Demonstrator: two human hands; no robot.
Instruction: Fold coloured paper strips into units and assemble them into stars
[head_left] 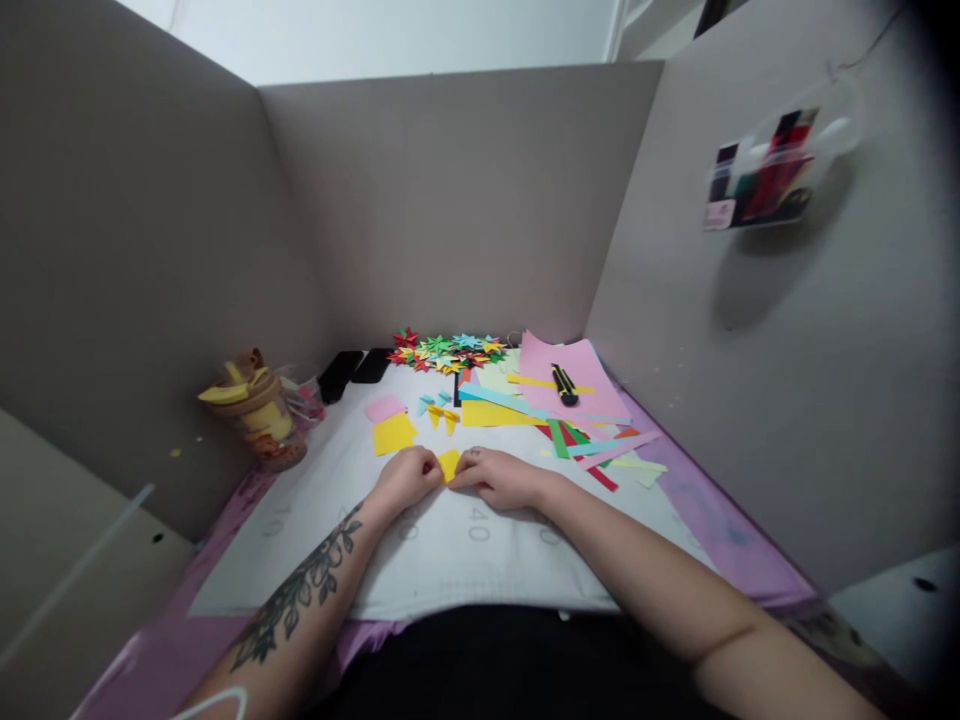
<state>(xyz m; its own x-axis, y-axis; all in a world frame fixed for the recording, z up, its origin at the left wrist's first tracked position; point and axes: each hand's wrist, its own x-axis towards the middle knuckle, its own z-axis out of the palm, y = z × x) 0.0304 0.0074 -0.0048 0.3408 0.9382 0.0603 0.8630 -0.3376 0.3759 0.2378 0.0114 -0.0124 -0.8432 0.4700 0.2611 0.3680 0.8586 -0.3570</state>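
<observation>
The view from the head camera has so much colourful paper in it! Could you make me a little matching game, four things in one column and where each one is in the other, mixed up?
Things
1. utility knife
2. folded paper stars
3. small yellow paper piece
4. clear plastic container

Places
A. up against the right-hand panel
B. between the left hand and the right hand
C. on a pink sheet
D. heaped near the back panel

Right pairs: 1-C, 2-D, 3-B, 4-A
</observation>
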